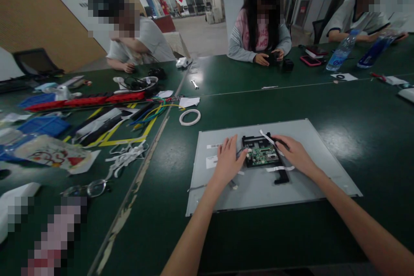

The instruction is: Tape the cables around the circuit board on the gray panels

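A flat grey-white panel (300, 189) lies on the green table in front of me. On it rests a black plastic bracket (282, 176) with a green circuit board (263, 156) inside. My left hand (229, 157) is spread on the panel at the bracket's left side, its thumb touching the board's edge near a small connector. With bent fingers, my right hand (293, 153) grips the bracket's right edge; some fingertips are hidden. White strips of tape (280, 168) stick out near the right hand. A thin cable (233, 185) lies below my left wrist.
A white tape roll (190, 117) and a small wrench (194, 84) lie beyond the panel. Cables, a red strip (87, 101), white cords (126, 157) and glasses (93, 189) clutter the left. Several people sit around; water bottles (343, 51) stand at far right.
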Motion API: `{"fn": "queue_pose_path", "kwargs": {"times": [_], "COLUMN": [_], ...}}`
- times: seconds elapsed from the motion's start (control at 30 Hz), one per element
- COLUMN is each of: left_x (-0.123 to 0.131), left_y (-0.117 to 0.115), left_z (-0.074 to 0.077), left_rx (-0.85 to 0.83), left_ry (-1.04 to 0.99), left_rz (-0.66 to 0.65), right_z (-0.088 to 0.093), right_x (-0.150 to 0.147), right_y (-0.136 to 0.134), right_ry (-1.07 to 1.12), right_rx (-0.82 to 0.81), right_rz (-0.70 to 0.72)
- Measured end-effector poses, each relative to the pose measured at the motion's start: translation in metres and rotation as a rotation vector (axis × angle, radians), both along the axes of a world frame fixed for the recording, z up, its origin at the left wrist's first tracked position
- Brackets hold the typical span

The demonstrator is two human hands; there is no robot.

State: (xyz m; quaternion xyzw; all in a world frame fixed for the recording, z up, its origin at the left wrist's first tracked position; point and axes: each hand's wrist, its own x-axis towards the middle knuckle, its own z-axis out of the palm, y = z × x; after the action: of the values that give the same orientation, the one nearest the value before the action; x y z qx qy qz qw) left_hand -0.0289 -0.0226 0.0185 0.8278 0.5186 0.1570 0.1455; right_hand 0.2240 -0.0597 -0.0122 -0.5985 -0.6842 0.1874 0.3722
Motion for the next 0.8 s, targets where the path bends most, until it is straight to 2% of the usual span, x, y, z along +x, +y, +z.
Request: {"fn": "queue_pose_path", "kwargs": {"times": [0.2,0.5,0.8], "left_x": [0.0022,0.0043,0.0022], "left_y": [-0.0029,-0.0039,0.0026], "left_z": [-0.0021,-0.0019,-0.0015], "left_rx": [0.008,0.152,0.103], "left_ry": [0.16,0.155,0.167], "left_rz": [-0.029,-0.046,-0.061], "right_z": [0.0013,0.0039,0.007], "right_x": [-0.0043,-0.0066,-0.0073], "right_y": [-0.0007,-0.0003,0.0022], "right_ry": [0.025,0.035,0.054], "right_rx": [0.004,0.024,0.012], "right_rz": [-0.029,-0.031,-0.035]}}
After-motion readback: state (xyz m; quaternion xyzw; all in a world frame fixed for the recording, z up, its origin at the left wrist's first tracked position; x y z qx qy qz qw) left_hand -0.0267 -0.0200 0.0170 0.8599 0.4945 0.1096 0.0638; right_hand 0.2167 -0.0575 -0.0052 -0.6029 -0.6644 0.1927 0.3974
